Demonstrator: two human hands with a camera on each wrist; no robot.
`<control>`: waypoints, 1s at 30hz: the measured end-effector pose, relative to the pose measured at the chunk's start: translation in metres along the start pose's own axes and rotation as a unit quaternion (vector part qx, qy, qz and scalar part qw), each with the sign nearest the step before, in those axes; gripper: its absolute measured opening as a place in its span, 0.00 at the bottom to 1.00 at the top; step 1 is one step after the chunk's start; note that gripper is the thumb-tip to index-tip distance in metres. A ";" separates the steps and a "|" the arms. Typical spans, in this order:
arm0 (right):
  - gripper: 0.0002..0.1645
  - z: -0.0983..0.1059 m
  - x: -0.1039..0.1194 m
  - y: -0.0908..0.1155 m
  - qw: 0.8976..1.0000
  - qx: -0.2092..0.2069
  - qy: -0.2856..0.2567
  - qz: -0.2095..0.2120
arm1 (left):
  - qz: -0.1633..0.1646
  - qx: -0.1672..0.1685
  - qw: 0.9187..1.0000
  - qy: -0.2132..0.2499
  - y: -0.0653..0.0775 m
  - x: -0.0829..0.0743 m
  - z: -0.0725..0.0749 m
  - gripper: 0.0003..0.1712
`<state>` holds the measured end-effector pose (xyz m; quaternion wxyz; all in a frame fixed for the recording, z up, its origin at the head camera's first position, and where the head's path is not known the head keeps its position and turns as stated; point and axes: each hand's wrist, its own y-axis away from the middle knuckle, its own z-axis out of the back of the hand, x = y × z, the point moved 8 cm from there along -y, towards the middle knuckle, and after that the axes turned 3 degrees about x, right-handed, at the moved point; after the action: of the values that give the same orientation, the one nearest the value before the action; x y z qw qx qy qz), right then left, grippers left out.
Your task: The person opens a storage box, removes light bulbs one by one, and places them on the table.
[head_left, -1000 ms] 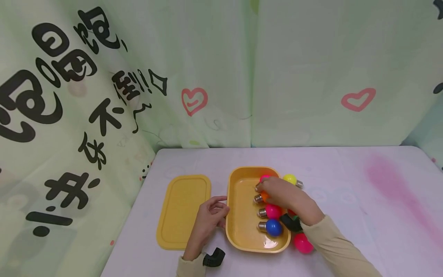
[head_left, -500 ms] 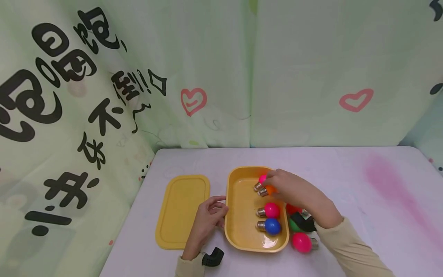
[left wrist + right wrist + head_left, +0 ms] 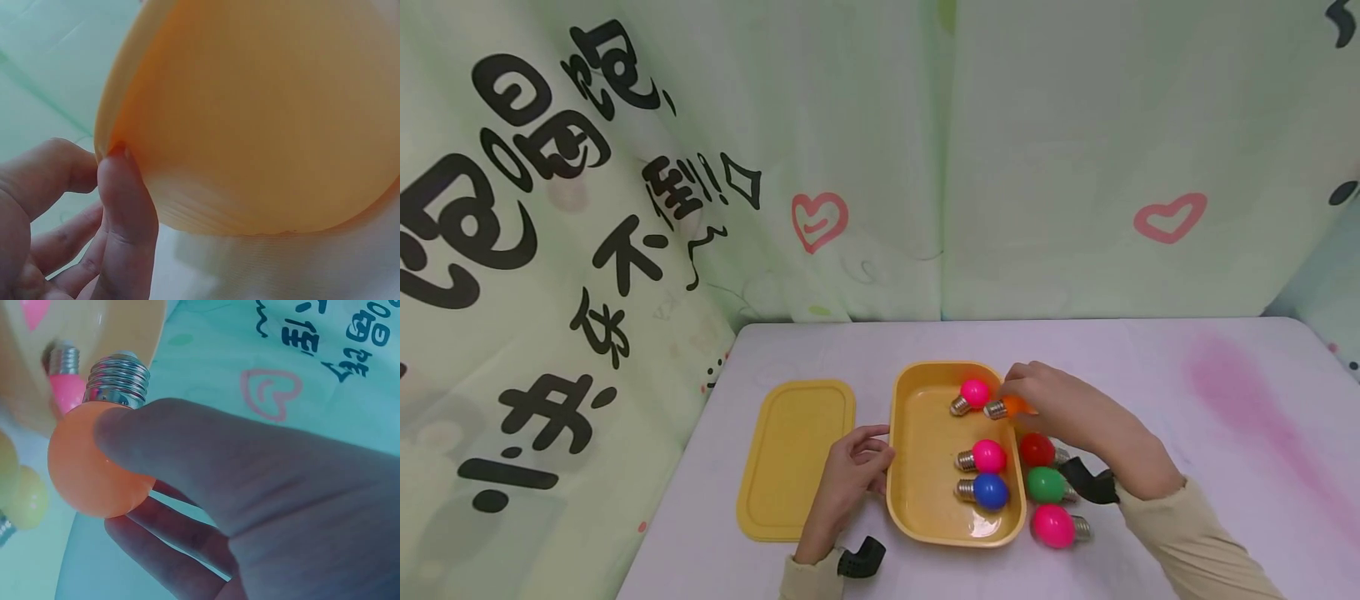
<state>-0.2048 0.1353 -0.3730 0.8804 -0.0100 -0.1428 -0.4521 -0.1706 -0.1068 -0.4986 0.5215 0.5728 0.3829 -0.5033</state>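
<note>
My right hand (image 3: pixel 1071 408) holds an orange light bulb (image 3: pixel 1015 407) with a silver screw base over the right rim of the yellow tray (image 3: pixel 925 492). The right wrist view shows thumb and fingers gripping the orange bulb's (image 3: pixel 94 469) round part, base upward. Inside the tray are a pink bulb (image 3: pixel 976 392) at the back, another pink bulb (image 3: pixel 991 456) and a blue bulb (image 3: pixel 992 492) nearer the front. My left hand (image 3: pixel 853 471) pinches the tray's left rim; thumb (image 3: pixel 128 200) and finger meet at its edge in the left wrist view.
A yellow lid (image 3: pixel 793 458) lies flat left of the tray. Right of it on the table are a red bulb (image 3: pixel 1036 450), a green bulb (image 3: pixel 1045 485) and a pink bulb (image 3: pixel 1052 527). Yellow bulbs (image 3: pixel 28 497) appear in the right wrist view. A printed curtain (image 3: pixel 1037 167) hangs behind.
My right hand has taken the orange bulb from among the others and moved it right, to the tray's edge. The left hand stays at the left rim.
</note>
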 end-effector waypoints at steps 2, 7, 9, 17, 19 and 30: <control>0.19 0.000 -0.006 0.003 1.000 0.002 -0.002 -0.007 | 0.001 0.000 1.000 0.000 0.000 0.000 0.000 0.22; 0.19 0.000 -0.022 0.011 1.000 0.003 -0.006 -0.025 | 0.004 -0.002 1.000 -0.001 0.001 -0.001 0.000 0.22; 0.18 0.000 -0.029 0.014 1.000 0.001 -0.008 -0.030 | 0.005 -0.002 1.000 0.000 0.002 -0.002 0.000 0.22; 0.18 -0.008 -0.052 0.023 0.999 -0.002 -0.025 -0.043 | 0.010 -0.008 1.000 0.001 0.002 -0.001 0.001 0.24; 0.18 -0.011 -0.057 0.025 0.999 -0.002 -0.027 -0.046 | 0.011 -0.009 1.000 0.002 0.002 0.000 0.000 0.24; 0.18 -0.022 -0.086 0.033 0.998 -0.006 -0.022 -0.059 | -0.001 -0.004 1.000 0.006 0.002 -0.002 -0.001 0.24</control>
<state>-0.2206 0.2202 -0.4128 0.8491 -0.0167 -0.1593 -0.5033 -0.1687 -0.1055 -0.4965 0.5208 0.5731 0.3886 -0.4994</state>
